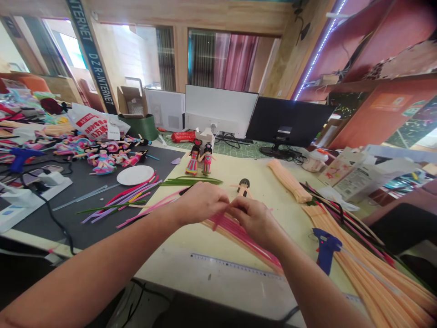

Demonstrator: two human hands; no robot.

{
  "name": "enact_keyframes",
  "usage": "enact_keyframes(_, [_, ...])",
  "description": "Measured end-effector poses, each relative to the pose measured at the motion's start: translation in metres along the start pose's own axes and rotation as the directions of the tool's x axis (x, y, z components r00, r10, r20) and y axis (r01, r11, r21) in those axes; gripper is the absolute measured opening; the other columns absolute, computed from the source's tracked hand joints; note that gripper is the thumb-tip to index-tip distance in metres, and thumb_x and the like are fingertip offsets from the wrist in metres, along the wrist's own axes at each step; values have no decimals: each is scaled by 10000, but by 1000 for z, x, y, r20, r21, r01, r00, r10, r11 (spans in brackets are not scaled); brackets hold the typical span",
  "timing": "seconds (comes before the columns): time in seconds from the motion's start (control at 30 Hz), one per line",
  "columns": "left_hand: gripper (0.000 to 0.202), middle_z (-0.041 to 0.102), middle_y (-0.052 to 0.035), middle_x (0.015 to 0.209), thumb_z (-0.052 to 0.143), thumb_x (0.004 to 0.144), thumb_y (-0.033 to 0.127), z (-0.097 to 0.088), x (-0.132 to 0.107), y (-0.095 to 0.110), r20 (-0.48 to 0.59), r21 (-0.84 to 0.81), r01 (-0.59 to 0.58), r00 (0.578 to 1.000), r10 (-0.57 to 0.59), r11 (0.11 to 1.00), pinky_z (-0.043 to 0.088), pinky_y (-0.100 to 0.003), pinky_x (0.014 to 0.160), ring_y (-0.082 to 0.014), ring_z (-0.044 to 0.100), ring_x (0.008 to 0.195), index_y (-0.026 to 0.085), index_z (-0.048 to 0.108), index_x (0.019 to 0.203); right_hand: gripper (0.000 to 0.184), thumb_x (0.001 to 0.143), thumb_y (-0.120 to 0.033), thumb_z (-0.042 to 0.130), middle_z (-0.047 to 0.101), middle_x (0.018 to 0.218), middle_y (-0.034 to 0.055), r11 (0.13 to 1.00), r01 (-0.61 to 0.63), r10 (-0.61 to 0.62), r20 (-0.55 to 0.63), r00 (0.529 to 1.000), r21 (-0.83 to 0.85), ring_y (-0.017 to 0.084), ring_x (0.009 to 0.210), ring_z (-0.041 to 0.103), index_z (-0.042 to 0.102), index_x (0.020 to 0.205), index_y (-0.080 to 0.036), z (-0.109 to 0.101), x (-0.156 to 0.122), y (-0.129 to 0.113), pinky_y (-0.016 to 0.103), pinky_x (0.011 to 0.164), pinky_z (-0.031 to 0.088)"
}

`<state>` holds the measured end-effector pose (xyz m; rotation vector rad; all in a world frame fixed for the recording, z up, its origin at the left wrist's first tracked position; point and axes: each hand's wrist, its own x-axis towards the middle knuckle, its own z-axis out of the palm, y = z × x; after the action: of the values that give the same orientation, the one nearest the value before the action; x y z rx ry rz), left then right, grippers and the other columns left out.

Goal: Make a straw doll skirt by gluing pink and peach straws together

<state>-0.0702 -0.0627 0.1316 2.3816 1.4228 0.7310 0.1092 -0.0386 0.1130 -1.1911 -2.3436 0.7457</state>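
Both hands meet at the middle of the table, fingertips almost touching. My left hand point(205, 200) is closed in a pinch on a pink pipe cleaner point(218, 220). Opposite it, my right hand point(251, 216) pinches the same pink pipe cleaner, though the fingers partly hide it. Beneath the hands lies a bundle of pink pipe cleaners point(241, 234) alongside peach ones. Just beyond my right hand is a doll figure point(244, 186) with black hair and a peach body. Two finished dolls point(200, 159) in colourful dresses stand farther back. Green pipe cleaners point(191, 181) lie beyond my left hand.
A blue glue gun point(327, 248) and peach pipe cleaner bundles point(372, 264) lie at right. In front runs a clear ruler point(235, 264). On the left are a white plate point(135, 175), a power strip point(34, 200) with cables, and many dolls point(102, 159). Monitors point(220, 109) stand behind.
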Motion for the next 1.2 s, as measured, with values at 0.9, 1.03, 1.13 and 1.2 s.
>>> enact_keyframes(0.9, [221, 608, 27, 699, 546, 769, 332, 7, -6, -18, 254, -199, 158, 961, -105, 967, 322, -195, 572, -113, 504, 658, 165, 683, 813, 189, 832, -215, 544, 529, 615, -31, 994, 105, -105, -67, 992, -14, 109, 606, 471, 522, 646, -189, 17, -9, 7, 225, 567, 317])
enact_keyframes(1.03, [220, 569, 33, 657, 559, 784, 352, 7, -10, -18, 254, -179, 129, 964, -80, 975, 324, -193, 576, -108, 487, 647, 160, 652, 734, 133, 813, -207, 568, 586, 635, -15, 993, 118, -118, -17, 993, -2, 115, 619, 510, 607, 688, -182, 8, -9, 2, 228, 582, 352])
enact_keyframes(1.13, [207, 570, 35, 669, 574, 774, 354, -3, -24, -27, 252, -135, 208, 953, -169, 969, 335, -199, 587, -117, 495, 654, 166, 621, 700, 145, 843, -233, 536, 676, 790, 13, 992, 112, -108, -64, 992, 62, 134, 732, 591, 671, 823, -187, -17, -13, 12, 240, 669, 418])
enact_keyframes(1.2, [223, 546, 40, 652, 600, 760, 390, -13, -39, -42, 266, -162, 332, 921, -283, 929, 333, -201, 568, -119, 482, 632, 173, 604, 708, 247, 906, -290, 447, 694, 913, 38, 996, 29, -12, -183, 983, 88, 149, 829, 622, 667, 955, -188, -36, -19, 30, 254, 725, 446])
